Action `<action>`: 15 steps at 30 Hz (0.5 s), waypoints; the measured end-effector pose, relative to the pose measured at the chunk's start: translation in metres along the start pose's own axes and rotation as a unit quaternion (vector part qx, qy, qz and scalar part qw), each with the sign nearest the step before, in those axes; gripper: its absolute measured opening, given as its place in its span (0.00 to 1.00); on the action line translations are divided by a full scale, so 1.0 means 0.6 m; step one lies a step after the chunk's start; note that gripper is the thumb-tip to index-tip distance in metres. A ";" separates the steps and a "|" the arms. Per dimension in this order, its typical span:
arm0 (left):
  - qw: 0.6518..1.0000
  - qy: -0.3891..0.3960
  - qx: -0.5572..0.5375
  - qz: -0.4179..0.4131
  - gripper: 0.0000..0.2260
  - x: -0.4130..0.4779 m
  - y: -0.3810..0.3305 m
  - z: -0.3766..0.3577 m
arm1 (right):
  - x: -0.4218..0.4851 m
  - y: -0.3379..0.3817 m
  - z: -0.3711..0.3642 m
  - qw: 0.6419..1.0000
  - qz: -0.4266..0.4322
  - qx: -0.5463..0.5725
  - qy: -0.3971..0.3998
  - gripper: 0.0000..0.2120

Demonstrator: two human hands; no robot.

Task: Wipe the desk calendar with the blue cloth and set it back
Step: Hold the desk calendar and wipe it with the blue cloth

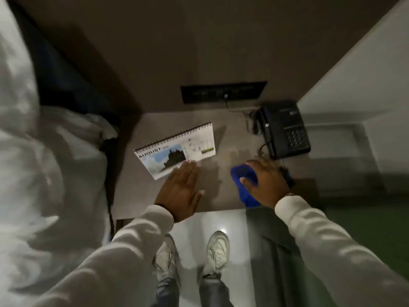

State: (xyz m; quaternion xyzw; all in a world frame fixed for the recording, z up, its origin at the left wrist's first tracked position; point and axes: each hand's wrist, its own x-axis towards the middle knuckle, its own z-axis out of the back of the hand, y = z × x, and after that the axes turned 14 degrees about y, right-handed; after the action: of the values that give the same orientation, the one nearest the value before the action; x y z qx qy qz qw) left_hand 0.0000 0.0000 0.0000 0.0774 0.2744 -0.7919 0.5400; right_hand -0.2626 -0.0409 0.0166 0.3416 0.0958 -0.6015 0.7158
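A spiral-bound desk calendar [177, 149] with an August page and a building photo sits on the grey-brown bedside table [221, 191], toward its left side. My left hand [180, 189] is flat with fingers extended, its fingertips at the calendar's near edge. The blue cloth [242, 185] lies bunched on the table's right front part. My right hand [265, 181] rests on top of the cloth, fingers curled over it; part of the cloth is hidden under the palm.
A black desk telephone [285, 129] with its cord stands at the table's back right. A dark socket panel [223, 91] is on the wall behind. White bedding [44, 162] fills the left. The table's front edge is just below my hands, with my shoes on the floor beneath.
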 end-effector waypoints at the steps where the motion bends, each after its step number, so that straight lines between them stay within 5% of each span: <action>1: 1.000 0.012 0.004 0.012 0.30 0.012 0.009 -0.039 | 0.014 -0.012 -0.030 0.999 -0.009 -0.023 0.025 0.31; 4: 0.999 0.010 0.004 0.044 0.31 0.033 0.032 -0.124 | 0.036 -0.033 -0.098 0.996 -0.045 -0.059 0.039 0.33; 9: 0.998 -0.012 0.020 0.064 0.32 0.063 0.067 -0.197 | 0.070 -0.054 -0.189 0.991 -0.037 -0.021 -0.127 0.25; 15: 0.997 -0.007 0.029 0.071 0.32 0.069 0.082 -0.219 | 0.090 -0.050 -0.226 0.984 -0.073 -0.027 -0.160 0.24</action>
State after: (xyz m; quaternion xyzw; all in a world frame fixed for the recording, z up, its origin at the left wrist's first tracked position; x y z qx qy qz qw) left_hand 0.0044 0.0212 -0.1444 0.1067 0.2415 -0.7597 0.5943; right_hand -0.2392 -0.0035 -0.1256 0.2133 0.0212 -0.6965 0.6848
